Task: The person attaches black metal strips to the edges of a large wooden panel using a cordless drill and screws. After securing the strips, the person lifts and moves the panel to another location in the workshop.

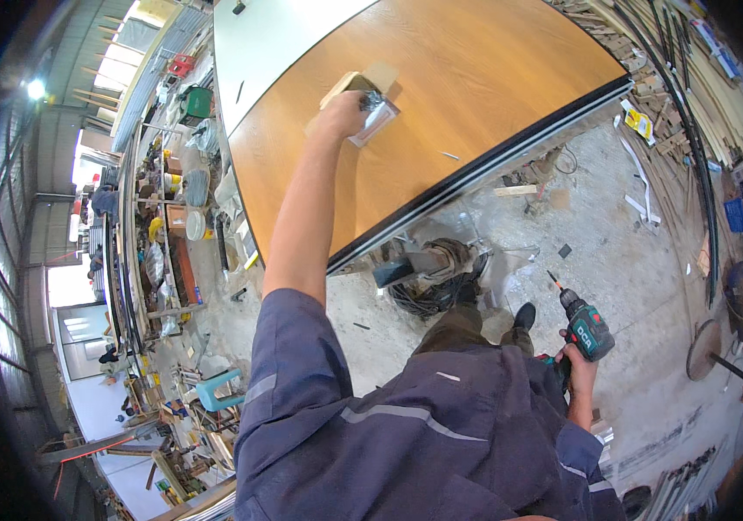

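My left hand reaches out over a wood-grain panel, its fingers curled down at a small open cardboard box. Clear plastic wrapping and a pale flap show beside the fingertips; what they pinch is hidden. Low at my right side, my right hand is wrapped round the grip of a green and black cordless drill. The drill's bit points up and to the left, away from the panel.
The panel has a dark edge and a white panel adjoins it. A small light strip lies on it. Beneath is a coiled black cable. Wood strips line the right, a round disc on a rod stands nearer, cluttered shelves left.
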A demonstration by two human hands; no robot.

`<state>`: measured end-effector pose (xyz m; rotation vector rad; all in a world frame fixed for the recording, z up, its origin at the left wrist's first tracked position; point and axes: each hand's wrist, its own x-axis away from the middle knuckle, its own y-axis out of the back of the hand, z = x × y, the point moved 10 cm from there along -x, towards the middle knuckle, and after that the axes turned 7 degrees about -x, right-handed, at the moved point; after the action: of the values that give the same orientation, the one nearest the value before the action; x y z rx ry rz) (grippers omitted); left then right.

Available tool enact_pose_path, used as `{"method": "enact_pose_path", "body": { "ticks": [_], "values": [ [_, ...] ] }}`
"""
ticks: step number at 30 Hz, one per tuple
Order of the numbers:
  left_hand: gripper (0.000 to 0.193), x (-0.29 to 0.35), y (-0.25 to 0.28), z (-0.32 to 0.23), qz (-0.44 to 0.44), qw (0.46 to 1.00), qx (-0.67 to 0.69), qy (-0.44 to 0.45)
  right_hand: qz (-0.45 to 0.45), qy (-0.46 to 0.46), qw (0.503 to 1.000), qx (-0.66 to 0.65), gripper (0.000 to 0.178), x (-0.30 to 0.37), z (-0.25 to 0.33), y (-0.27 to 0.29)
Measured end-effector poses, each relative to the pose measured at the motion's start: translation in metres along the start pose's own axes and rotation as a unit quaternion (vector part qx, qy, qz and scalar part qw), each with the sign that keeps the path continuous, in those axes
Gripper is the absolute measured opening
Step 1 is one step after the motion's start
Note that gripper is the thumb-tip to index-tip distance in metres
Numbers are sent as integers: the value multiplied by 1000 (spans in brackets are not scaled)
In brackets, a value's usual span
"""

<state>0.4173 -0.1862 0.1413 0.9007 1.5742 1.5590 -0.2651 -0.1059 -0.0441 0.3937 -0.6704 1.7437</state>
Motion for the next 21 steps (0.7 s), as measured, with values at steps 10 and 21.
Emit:
{"method": "enact_pose_path", "body": {
  "ticks": [10,21],
  "values": [
    [24,2,9,7,16,997,74,-15,0,33,999,27,31,20,-2,-74],
    [22,128,58,-70,13,847,530,49,93,88,992,18,28,34,33,-125]
  ]
}}
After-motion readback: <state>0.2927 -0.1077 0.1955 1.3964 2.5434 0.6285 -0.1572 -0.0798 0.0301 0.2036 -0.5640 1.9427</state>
